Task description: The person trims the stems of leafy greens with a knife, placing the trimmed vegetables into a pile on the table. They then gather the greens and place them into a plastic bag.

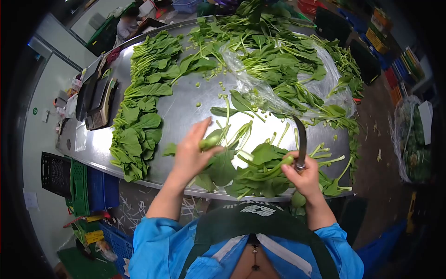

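So the left hand (190,156) is closed around a leafy green stalk (210,141), thumb and fingers pinching its pale base, held just above the near side of the steel table (186,104). The right hand (304,176) is fisted on a curved knife (301,135), blade pointing up and away (it may be pinning some stems too, hard to tell). My worry: that blade sits near the left fingers, so a slippery stem could mean a nick. The pile of greens (260,172) also overhangs the edge and could slide off.
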Demonstrator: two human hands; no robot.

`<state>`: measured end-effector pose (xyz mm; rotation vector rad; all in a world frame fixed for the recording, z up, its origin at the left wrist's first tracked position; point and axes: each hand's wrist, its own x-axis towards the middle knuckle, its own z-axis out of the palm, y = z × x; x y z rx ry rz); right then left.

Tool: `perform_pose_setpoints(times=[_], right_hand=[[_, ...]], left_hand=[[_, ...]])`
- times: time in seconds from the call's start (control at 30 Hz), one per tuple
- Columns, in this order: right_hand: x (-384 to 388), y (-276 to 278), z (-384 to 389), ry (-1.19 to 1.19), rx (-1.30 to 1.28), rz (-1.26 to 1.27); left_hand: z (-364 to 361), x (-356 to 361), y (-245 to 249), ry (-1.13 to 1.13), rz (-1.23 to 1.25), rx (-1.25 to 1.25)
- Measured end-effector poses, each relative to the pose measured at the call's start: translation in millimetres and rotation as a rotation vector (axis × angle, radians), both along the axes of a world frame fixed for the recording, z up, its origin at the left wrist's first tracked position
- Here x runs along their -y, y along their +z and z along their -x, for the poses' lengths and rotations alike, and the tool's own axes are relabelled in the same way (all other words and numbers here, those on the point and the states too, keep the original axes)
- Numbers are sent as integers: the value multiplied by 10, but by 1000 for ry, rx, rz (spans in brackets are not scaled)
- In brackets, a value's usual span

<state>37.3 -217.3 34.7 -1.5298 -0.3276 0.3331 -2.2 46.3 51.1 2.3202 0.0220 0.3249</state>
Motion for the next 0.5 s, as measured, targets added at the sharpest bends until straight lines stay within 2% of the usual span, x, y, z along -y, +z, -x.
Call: perform_pose_setpoints(times=[0.07,0.1,0.13,0.2,0.23,0.27,0.3,0.33,0.4,0.43,0.5], right_hand=[[-91,62,6,-13,-77,-61],[-196,63,1,75,18,12],[-318,66,0,165,119,84],[-581,153,-24,258,175,76],[-683,92,-133,213,32,66],[-804,-68,-285,167,-114,56],[-915,-360,-559,71,-131,234],[-1013,-744,-873,-29,-142,409],[-1162,-1504,-1265,-109,-81,672],[-1221,-1691,-1295,-105,-93,774],[-1290,-1847,-1293,-57,-82,909]], left_hand=[[54,-44,103,-79,51,66],[102,51,152,-223,258,-86],[126,142,123,-300,218,-41],[133,191,105,-298,308,-164],[144,108,63,-292,307,-159],[182,-43,-16,-190,392,-193],[228,-194,-53,-87,476,-224],[294,-330,-40,-22,693,-320],[355,-457,-58,-28,910,-112],[371,-495,-67,-30,1033,-89],[414,-579,-170,-30,1008,-152]])
